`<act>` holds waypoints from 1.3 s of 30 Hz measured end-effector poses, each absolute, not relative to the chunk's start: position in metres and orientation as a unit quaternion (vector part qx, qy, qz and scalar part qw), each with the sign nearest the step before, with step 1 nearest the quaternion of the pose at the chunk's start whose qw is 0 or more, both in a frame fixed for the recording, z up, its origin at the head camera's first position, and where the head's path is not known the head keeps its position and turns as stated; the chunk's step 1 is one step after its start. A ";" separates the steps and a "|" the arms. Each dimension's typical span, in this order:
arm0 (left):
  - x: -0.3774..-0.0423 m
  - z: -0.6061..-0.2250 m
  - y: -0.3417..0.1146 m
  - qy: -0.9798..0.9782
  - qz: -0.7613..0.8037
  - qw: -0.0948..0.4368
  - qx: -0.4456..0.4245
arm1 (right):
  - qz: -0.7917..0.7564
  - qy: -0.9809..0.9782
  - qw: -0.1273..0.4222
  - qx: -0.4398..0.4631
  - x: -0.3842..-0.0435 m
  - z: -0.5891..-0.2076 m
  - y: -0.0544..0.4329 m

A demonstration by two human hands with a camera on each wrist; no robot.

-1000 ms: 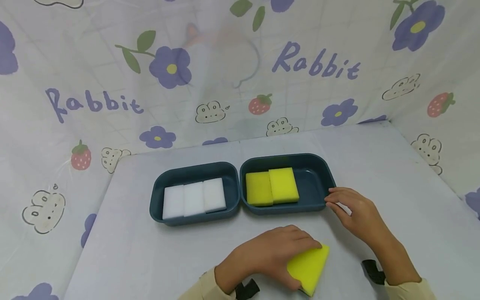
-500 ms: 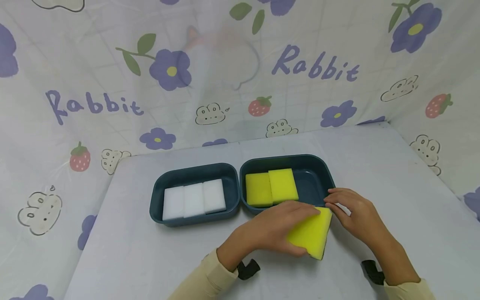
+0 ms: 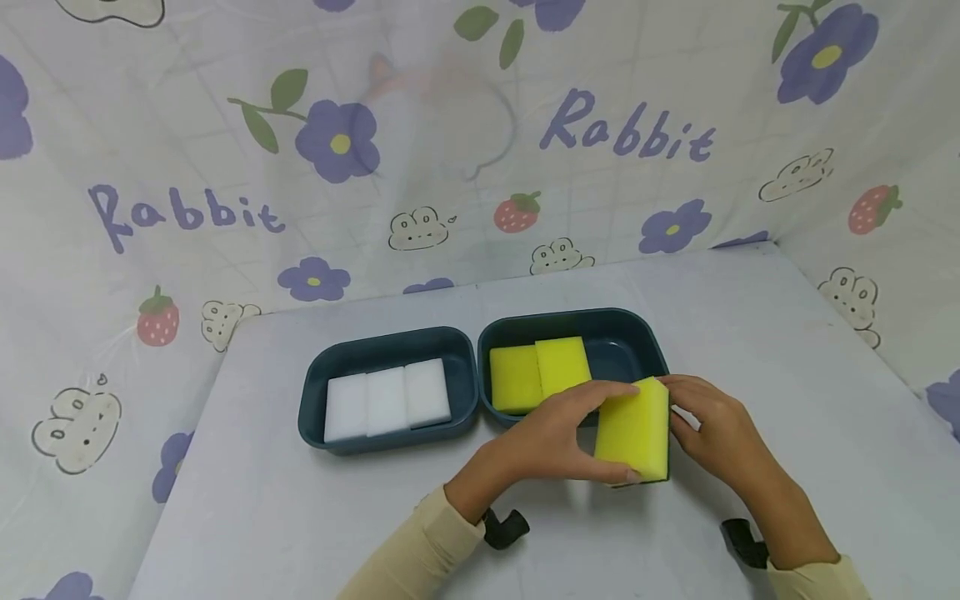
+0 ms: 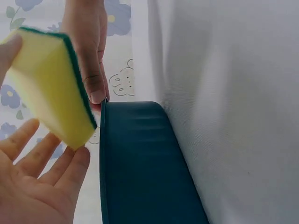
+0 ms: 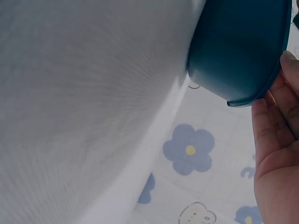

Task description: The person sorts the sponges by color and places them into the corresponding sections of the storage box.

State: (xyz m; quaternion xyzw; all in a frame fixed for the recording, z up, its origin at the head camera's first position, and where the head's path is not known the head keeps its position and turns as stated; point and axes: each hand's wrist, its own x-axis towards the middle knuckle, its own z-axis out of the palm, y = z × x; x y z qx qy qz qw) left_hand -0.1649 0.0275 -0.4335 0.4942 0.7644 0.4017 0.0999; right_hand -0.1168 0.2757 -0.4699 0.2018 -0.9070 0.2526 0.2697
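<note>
In the head view my left hand grips a yellow sponge between thumb and fingers, above the front right part of the right dark teal tray. The left wrist view shows the sponge tilted, a green scouring layer along one side, apart from the tray wall. My right hand is at that tray's right end, partly behind the sponge. Seen from the right wrist, the hand pinches the tray's rim. Two yellow sponges lie side by side inside, toward the left.
A second teal tray stands against the first on its left, with three white sponges in a row. Both rest on a white-covered table. A patterned curtain rises behind the table.
My left hand has carried the yellow sponge forward from the table's front to the right tray's front right, turning it more upright. The right hand has stayed at the rim.
</note>
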 end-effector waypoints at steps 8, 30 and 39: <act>-0.177 -0.443 0.037 0.771 0.470 0.127 0.410 | 0.254 -0.901 0.276 0.216 -0.118 -0.468 0.276; -0.203 -0.452 0.057 0.813 0.475 0.098 0.321 | 0.272 -0.894 0.280 0.221 -0.118 -0.467 0.274; -0.215 -0.454 0.066 0.822 0.462 0.088 0.322 | 0.288 -0.879 0.291 0.245 -0.121 -0.469 0.275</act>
